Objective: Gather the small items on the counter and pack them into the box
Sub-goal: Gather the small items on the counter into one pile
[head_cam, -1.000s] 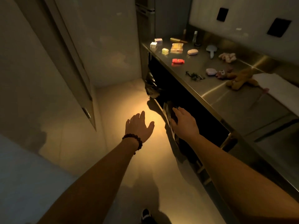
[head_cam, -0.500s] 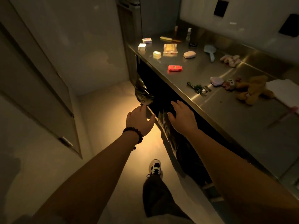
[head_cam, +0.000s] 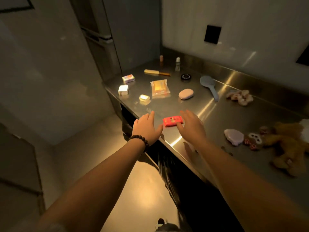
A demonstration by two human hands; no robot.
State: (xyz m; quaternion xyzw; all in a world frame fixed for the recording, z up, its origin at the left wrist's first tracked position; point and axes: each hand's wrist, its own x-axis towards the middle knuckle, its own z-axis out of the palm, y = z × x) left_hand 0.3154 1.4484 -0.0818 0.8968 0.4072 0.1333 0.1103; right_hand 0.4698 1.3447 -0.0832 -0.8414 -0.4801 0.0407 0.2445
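**Gathering not yet begun: both hands flank the red packet**

The red packet lies flat near the front edge of the steel counter, between the left hand and right hand. Both hands are empty, fingers extended; whether they touch it is unclear. The orange sachet, pink case and hairbrush lie scattered beyond. No box is visible, so apparently nothing is packed.

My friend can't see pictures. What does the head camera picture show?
Two open hands, left hand and right hand, reach over a steel counter on either side of a small red packet, neither gripping it. Farther back lie little boxes, an orange packet, a pink case, a blue hairbrush and a plush toy.
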